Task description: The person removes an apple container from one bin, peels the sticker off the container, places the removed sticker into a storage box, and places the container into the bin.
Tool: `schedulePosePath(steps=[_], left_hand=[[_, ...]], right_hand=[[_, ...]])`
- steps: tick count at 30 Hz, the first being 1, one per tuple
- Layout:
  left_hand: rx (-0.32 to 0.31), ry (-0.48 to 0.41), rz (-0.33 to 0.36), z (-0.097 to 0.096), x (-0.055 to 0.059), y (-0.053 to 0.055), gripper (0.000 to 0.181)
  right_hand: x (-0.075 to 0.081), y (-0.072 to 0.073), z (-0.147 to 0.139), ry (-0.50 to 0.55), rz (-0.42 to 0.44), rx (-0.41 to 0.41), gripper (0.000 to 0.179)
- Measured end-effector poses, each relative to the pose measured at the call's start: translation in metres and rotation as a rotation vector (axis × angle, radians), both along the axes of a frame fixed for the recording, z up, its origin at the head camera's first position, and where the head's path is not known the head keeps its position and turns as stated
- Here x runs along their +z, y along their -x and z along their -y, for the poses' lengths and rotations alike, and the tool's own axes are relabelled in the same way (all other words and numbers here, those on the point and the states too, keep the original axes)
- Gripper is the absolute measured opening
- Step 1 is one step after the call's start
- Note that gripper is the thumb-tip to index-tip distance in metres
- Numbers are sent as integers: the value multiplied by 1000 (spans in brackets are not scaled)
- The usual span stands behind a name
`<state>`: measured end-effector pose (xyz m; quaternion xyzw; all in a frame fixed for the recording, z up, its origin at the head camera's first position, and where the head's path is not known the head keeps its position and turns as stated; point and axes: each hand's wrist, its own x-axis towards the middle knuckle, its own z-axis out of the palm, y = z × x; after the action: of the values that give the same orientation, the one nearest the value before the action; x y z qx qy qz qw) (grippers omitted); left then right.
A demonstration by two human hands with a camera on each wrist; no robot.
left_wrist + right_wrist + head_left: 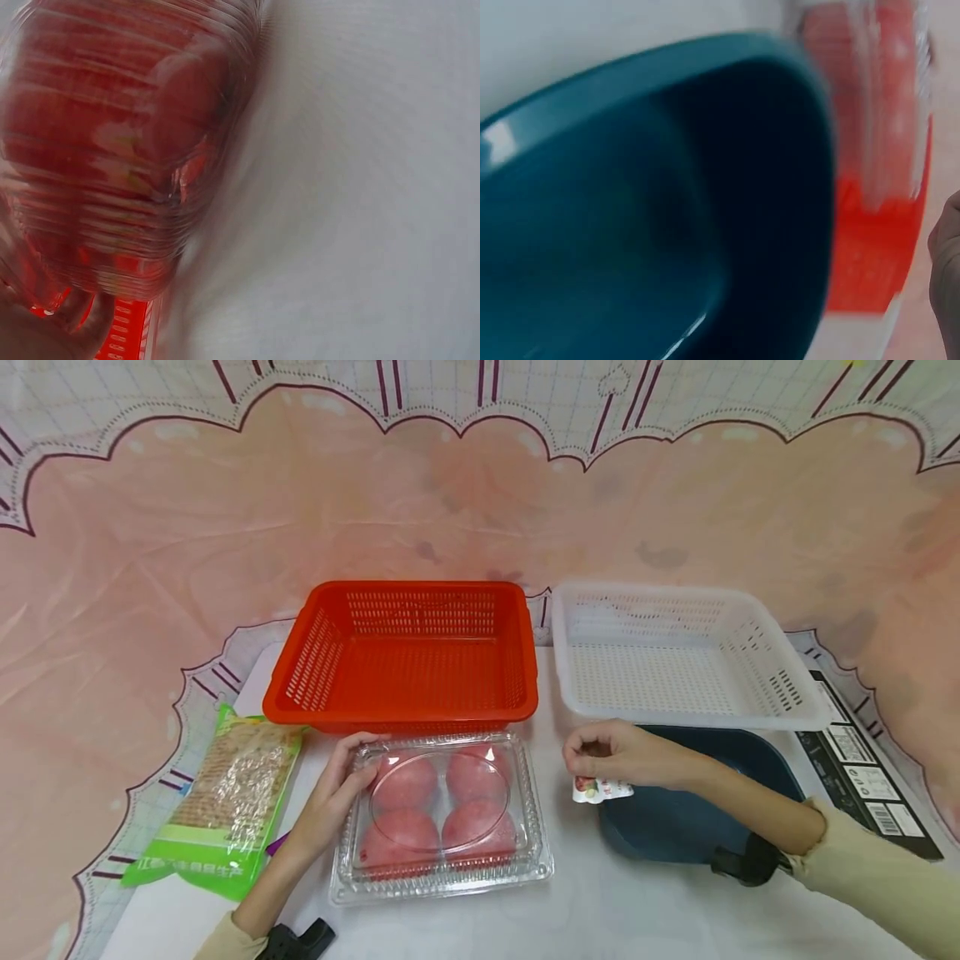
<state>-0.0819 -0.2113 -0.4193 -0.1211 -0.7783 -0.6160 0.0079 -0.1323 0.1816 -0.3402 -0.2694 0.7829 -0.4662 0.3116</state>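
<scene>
A clear plastic clamshell box (442, 887) with several round red fruits (480, 828) sits in front of the red basket. At the box's far left corner my left hand (330, 802) grips its side, thumb along the lid's edge. The left wrist view shows the ribbed box wall (112, 150) close up, with the fingers (90, 326) at its end. To the right of the box, my right hand (630, 753) pinches a small white packet (600, 789) with a red print. It hangs at the left rim of the dark blue basin (667, 831); the right wrist view hides the packet.
Behind the box stands a red basket (420, 668), and right of it a white basket (652, 672). A green and clear bag of light brown food (232, 785) lies at the left. At the right is a flat black labelled box (862, 760). A patterned cloth (450, 502) covers the background.
</scene>
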Motion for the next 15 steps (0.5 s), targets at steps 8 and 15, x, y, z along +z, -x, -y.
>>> schedulePosePath(steps=[8,15], left_hand=[[-13,-7,-4,1,-1,0,36],[-6,0,0,0,-2,0,37]], right_hand=[[-7,5,-63,11,5,-4,19],[-14,5,-94,-19,24,-5,18]])
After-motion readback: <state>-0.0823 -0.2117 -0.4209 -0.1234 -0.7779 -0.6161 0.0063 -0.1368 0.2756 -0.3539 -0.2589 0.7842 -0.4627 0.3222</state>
